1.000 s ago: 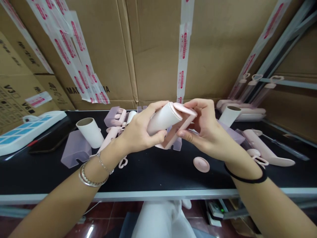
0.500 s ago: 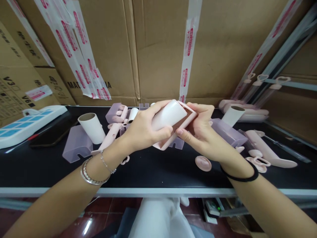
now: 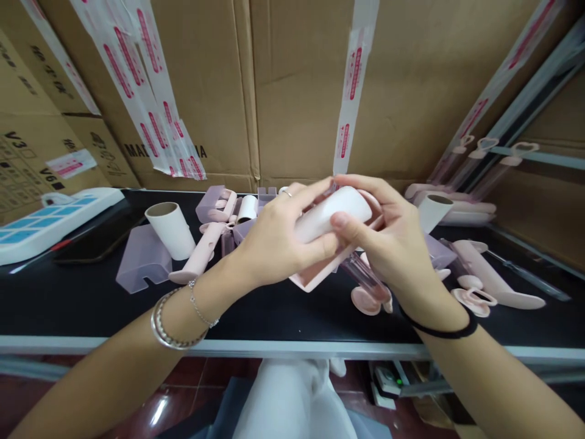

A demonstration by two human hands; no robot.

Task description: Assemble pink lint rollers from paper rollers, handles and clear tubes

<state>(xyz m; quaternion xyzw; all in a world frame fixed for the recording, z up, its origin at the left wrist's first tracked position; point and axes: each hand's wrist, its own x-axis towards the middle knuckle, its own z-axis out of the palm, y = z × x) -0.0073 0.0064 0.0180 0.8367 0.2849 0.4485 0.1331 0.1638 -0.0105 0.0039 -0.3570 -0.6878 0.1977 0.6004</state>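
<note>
Cylinder [image 3: 350, 202] against casing [image 3: 314, 278] above table [image 3: 274, 320], phone [image 3: 94, 242] left, screwdriver [image 3: 530, 274] right, cardboard [image 3: 297, 91] behind

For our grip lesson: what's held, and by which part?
The left hand grips a white cylinder by its left end; the right hand, a pink case by its right.

Head-worn view, facing forward, tilted down, close-up

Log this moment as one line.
left hand: gripping white piece | right hand: touching white piece, pink casing | white piece: against pink casing | nearby: pink disc on black table
</note>
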